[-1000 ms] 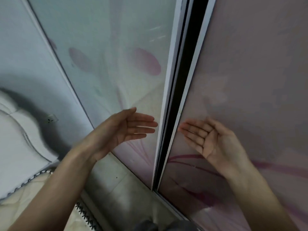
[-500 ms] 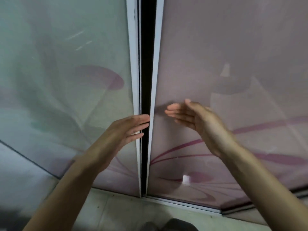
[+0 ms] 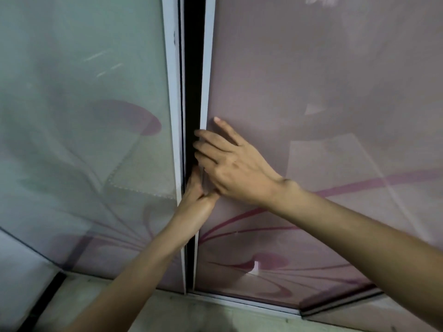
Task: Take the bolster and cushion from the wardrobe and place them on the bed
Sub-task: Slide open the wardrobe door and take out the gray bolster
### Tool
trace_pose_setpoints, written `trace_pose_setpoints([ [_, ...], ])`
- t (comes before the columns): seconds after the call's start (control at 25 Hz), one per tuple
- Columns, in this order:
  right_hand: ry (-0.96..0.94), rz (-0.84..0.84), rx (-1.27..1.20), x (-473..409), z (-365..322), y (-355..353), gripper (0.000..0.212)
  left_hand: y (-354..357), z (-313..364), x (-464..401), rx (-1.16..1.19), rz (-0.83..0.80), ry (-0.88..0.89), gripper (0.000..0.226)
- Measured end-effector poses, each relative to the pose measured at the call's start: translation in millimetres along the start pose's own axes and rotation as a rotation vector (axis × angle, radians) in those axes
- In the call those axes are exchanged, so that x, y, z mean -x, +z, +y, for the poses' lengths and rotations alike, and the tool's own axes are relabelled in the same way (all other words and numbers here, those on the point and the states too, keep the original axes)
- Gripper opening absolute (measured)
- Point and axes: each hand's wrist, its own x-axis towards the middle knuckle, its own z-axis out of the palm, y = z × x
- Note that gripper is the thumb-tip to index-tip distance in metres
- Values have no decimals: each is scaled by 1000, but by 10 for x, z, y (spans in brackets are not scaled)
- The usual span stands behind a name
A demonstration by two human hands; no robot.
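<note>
Hands are both at the gap between the two sliding wardrobe doors, so I'd call this the opening step, nothing picked up yet. My left hand [image 3: 196, 195] is tucked into the dark slot [image 3: 191, 92], its fingertips hidden inside, so I can't tell how it's curled, though it looks hooked behind a door edge. My right hand [image 3: 230, 164] lies over the white frame [image 3: 206, 68] of the pink right door [image 3: 323, 116], fingers reaching into the gap and curling around the edge, thumb flat on the panel, gripping the frame itself rather than any handle. The greenish left door [image 3: 84, 116] sits just beside it with only that narrow black opening between them. Bolster and cushion aren't visible anywhere; presumably they're still inside the wardrobe behind these panels, and the bed isn't in view either. Next move, I reckon, needs a steady sideways pull to slide the right door along its floor track [image 3: 251, 305], wide enough to see in and reach.
</note>
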Motion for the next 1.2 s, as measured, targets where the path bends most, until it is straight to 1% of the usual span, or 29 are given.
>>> trace_pose_setpoints([
  [0.04,-30,-4,44,2,38,35,34,79,30,-5,-61,40,22,76],
  [0.12,-61,25,88,8,99,94,34,143,70,41,-57,101,19,83],
  [0.2,-70,88,73,6,101,149,32,177,20,26,-71,169,7,81],
  [0.28,-77,133,49,5,94,204,25,214,-18,6,-117,221,-10,76],
  [0.36,-59,162,53,6,93,237,20,254,-25,11,-141,243,-20,77],
  [0.6,-33,191,84,93,119,242,19,343,-28,37,-205,223,16,71],
  [0.72,-35,177,100,196,168,235,20,423,14,102,-207,185,26,70],
  [0.88,-29,188,106,380,266,217,21,565,92,142,-205,126,45,74],
  [1.04,-22,198,101,656,390,183,23,839,136,159,-209,93,49,77],
  [1.2,-26,221,98,977,549,124,24,1205,226,209,-210,114,47,75],
])
